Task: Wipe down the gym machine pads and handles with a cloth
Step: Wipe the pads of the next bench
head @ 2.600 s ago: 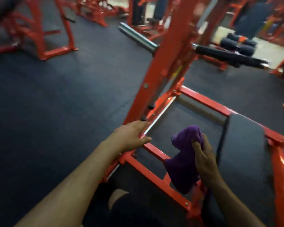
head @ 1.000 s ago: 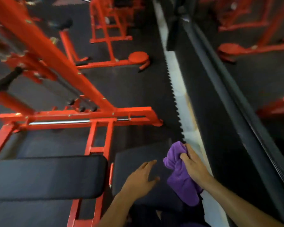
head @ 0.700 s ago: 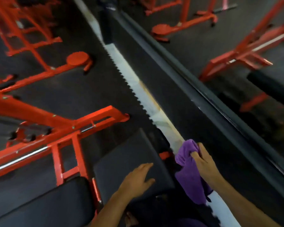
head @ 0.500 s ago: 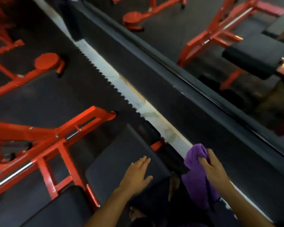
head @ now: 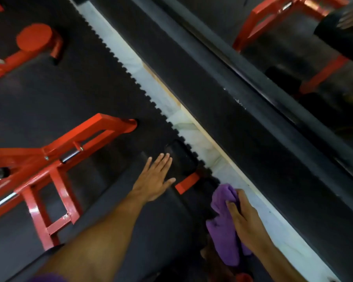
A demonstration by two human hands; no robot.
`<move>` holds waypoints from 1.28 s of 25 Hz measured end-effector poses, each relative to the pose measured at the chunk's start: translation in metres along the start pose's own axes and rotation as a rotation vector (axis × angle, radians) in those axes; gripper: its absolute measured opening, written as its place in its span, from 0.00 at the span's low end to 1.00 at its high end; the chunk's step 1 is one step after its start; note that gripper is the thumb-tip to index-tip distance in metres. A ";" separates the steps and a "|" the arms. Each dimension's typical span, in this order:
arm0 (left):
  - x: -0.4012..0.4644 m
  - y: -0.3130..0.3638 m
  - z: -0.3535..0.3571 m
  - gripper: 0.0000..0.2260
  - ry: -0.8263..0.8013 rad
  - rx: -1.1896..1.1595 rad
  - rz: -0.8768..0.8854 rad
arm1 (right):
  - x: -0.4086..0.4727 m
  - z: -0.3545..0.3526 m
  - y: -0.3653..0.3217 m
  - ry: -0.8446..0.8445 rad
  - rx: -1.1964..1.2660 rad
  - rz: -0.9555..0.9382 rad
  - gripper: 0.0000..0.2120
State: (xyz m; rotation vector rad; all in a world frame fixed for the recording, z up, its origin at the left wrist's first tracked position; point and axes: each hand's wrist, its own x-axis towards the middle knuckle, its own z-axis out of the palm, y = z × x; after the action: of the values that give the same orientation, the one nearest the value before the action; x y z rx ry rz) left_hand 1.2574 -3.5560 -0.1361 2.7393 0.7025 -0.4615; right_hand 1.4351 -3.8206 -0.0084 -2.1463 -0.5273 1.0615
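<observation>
View has swung toward the mirrored wall (head: 253,123), rubber floor (head: 73,94).

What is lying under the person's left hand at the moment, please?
The left hand lies flat, fingers straight, on a black machine pad. The patch of pad beneath the palm is covered. The purple cloth is not there; the right hand grips it.

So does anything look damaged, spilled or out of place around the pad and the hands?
Nothing stands out. The left hand lies flat on the black pad, the right hand grips the purple cloth, and the red frame looks intact.
</observation>
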 end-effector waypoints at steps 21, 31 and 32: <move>0.127 -0.007 0.031 0.24 -0.663 0.179 0.515 | 0.164 0.192 0.115 0.391 0.244 -0.011 0.11; 0.235 -0.079 0.049 0.32 -0.609 0.271 0.447 | 0.154 0.197 0.115 0.278 0.011 0.044 0.09; 0.247 -0.083 0.048 0.32 -0.589 0.245 0.394 | 0.157 0.196 0.114 0.290 0.004 0.052 0.08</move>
State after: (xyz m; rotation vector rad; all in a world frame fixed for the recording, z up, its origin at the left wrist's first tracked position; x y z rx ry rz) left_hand 1.4094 -3.3992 -0.2864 2.6327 -0.0435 -1.2399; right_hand 1.3753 -3.7267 -0.2606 -2.2697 -0.3341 0.7574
